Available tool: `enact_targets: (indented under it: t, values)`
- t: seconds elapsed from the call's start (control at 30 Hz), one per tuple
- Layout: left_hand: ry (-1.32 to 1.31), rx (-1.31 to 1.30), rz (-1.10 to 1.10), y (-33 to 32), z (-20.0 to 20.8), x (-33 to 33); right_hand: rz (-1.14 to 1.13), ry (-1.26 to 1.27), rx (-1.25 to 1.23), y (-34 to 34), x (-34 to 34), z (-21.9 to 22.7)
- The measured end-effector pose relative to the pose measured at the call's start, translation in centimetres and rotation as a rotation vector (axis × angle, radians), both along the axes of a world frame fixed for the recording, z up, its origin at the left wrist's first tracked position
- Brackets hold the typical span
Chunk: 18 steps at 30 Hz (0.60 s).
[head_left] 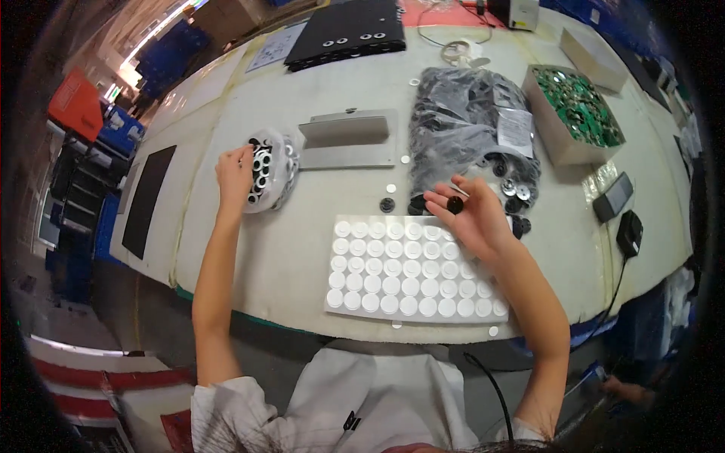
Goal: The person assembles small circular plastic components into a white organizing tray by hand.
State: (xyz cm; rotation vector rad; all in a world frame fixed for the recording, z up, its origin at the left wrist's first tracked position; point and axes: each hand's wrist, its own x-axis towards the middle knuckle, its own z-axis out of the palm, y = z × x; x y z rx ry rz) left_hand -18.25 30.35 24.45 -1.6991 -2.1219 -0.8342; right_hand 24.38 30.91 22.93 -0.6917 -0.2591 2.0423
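Observation:
My left hand (pixel 236 175) is at the left rim of a clear plastic bag (pixel 285 181) of small black-and-white ring-shaped parts (pixel 262 162). Its fingers are pinched together, and what they hold is hidden. On the right, my right hand (pixel 477 217) is turned partly palm up, its fingers curled around a small round black part (pixel 454 204). Below that hand lies a white sheet of round white stickers (pixel 400 268) in rows, partly covered by the hand and wrist. Just behind it is a large grey plastic bag (pixel 453 128) of black round parts.
A bent grey metal plate (pixel 347 140) stands between the bags. One black round part (pixel 387 204) lies near the sticker sheet. At the right are a box of green circuit boards (pixel 574 113), a small dark device (pixel 613 198) and a black adapter (pixel 629 232) with a cable. Stacked black sheets (pixel 347 34) lie far back.

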Motion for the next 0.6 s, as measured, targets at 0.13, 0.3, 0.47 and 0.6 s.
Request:
enact_targets:
  t: [0.13, 0.3, 0.47, 0.6]
  values:
    - [-0.139, 0.005, -0.276, -3.0, 1.9, 11.2, 0.006, 0.092, -0.006, 0.9, -0.4, -1.3]
    - [-0.254, -0.411, -1.242, -8.6, 0.6, 27.2, 0.061, 0.135, 0.045, 0.9, -0.1, -1.6]
    - [-0.195, -0.532, -1.393, -8.8, -0.5, 30.4, 0.022, 0.036, 0.135, 1.0, -0.3, -1.9]
    - [-0.179, -0.66, -1.394, -8.2, -1.0, 31.0, 0.046, 0.027, 0.145, 1.2, -0.1, -1.8]
